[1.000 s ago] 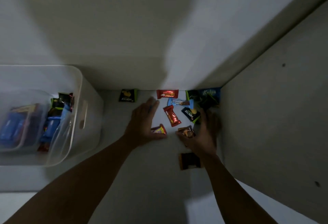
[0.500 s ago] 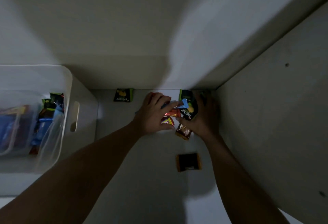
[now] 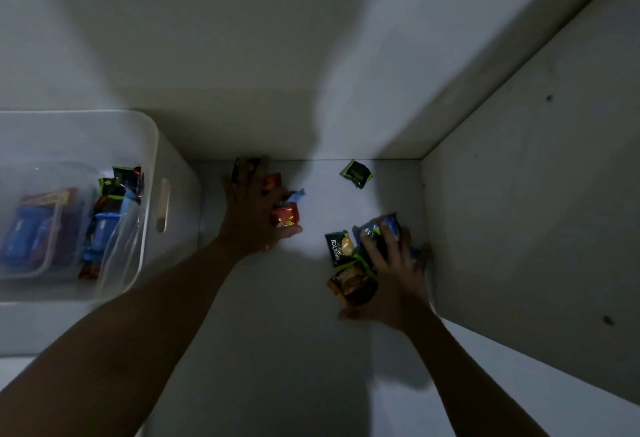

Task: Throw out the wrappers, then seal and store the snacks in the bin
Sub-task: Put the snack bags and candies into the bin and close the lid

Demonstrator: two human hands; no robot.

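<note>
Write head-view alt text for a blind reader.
On a dim white shelf, the left hand rests on red packets and the right hand presses on a blue packet, a black packet beside it. One black-green packet lies apart at the back; a white bin of snacks stands left.

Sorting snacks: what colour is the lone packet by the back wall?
Lone packet: black, green edges; head view.

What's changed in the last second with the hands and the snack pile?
The hands have split the pile. The left hand swept the red packs leftward, up to the black pack at the back; the right hand dragged the blue pack and Nextar pack nearer, beside the brown pack. A green-edged pack was left behind. The bin stayed put.
</note>
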